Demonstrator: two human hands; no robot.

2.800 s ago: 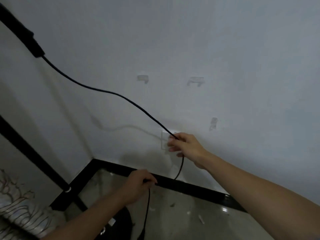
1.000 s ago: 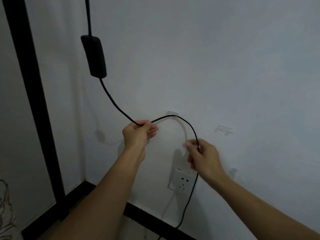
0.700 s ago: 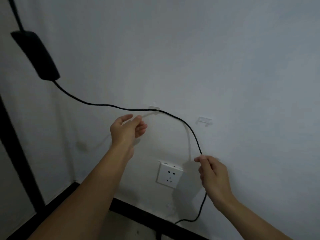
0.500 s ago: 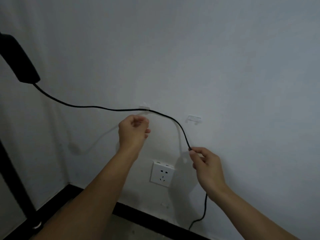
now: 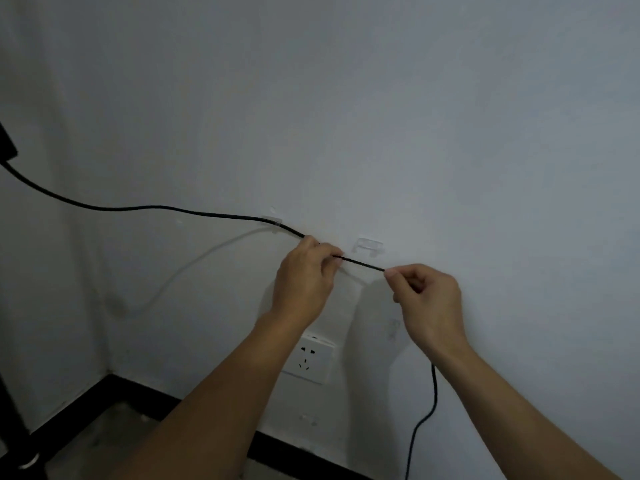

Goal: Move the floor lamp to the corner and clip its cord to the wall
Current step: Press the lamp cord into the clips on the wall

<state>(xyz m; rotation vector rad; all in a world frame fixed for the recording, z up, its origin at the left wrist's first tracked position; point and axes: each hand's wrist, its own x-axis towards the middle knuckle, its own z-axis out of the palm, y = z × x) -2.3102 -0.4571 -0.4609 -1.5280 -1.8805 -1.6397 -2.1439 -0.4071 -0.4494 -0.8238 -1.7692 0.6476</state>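
Observation:
The lamp's black cord (image 5: pixel 145 208) runs from its inline switch (image 5: pixel 5 143) at the left edge across the white wall and passes through a clear wall clip (image 5: pixel 272 222). My left hand (image 5: pixel 304 271) pinches the cord just right of that clip. My right hand (image 5: pixel 426 296) pinches it further right, and a short taut stretch spans between the two hands. This stretch lies just below a second clear clip (image 5: pixel 370 247), which holds nothing. Below my right wrist the cord hangs down toward the floor. The lamp's black pole (image 5: pixel 10 420) stands at the far left in the corner.
A white wall socket (image 5: pixel 308 358) sits under my left forearm. A third clear clip (image 5: pixel 393 329) is stuck to the wall right of the socket. A black skirting board (image 5: pixel 138 393) runs along the wall's foot above a grey floor.
The cord went into the first clip. My left hand moved right past that clip and took hold of the cord again. My right hand rose and pulled the cord straight under the second clip.

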